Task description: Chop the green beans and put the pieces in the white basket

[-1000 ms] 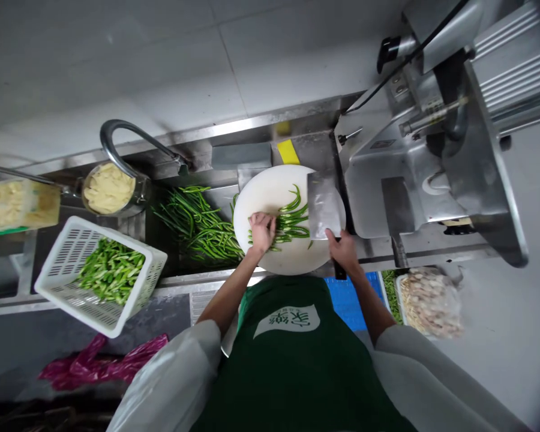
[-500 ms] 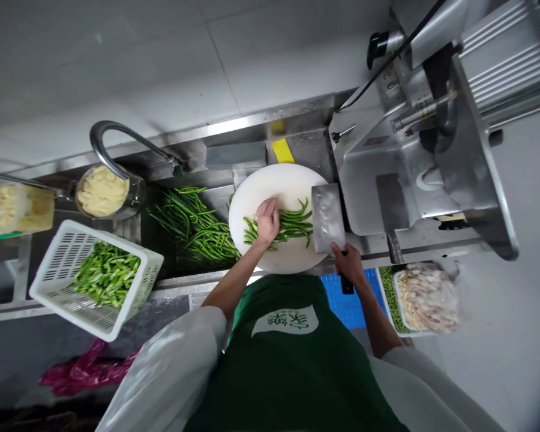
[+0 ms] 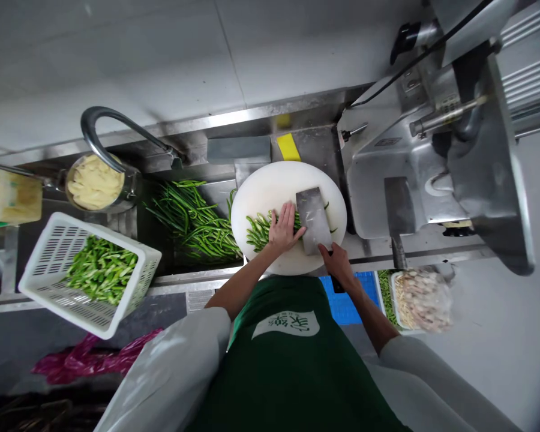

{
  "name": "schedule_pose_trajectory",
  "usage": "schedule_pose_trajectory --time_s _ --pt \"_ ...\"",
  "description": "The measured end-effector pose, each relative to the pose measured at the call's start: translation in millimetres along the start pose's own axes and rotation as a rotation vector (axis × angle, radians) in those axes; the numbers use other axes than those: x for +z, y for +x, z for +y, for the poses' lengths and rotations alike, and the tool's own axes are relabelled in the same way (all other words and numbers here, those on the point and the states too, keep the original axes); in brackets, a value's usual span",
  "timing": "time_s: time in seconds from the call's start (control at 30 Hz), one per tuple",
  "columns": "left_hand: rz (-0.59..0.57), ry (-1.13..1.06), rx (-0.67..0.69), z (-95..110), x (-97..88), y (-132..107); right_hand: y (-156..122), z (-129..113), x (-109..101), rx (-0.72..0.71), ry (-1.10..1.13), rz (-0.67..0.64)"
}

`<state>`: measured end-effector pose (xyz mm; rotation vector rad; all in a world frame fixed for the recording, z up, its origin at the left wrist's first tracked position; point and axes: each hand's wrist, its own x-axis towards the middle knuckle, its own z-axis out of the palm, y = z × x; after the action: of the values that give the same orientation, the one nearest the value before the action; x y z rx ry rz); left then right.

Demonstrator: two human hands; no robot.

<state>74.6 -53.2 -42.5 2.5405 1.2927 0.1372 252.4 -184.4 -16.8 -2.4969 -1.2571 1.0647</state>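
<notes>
A round white cutting board [image 3: 270, 186] lies over the sink edge in front of me. My left hand [image 3: 283, 228] lies flat with fingers stretched on a bunch of long green peppers [image 3: 257, 229] on the board. My right hand [image 3: 337, 261] grips the handle of a cleaver [image 3: 314, 219], whose broad blade rests on the peppers right beside my left fingers. A few pepper ends stick out to the right of the blade.
A pile of whole green peppers [image 3: 193, 219] fills the sink at left under a curved tap [image 3: 112, 123]. A white basket of cut green pieces [image 3: 94, 273], a pot of pale strips [image 3: 94, 183], a meat slicer [image 3: 436, 150], a second cleaver [image 3: 398, 210] and a tray of pale food [image 3: 420, 297] surround the board.
The cleaver has moved left from the board's right edge onto the peppers. My left hand has flattened on the bunch, close against the blade.
</notes>
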Motion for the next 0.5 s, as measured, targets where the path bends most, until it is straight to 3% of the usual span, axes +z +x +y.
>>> schedule_pose_trajectory --time_s 0.27,0.5 --pt "-0.036 -0.009 -0.008 -2 3.1 3 4 -22 9 0.032 -0.04 -0.071" --pt "-0.071 -0.034 -0.012 -3 0.2 5 2 -65 27 0.083 -0.104 -0.038"
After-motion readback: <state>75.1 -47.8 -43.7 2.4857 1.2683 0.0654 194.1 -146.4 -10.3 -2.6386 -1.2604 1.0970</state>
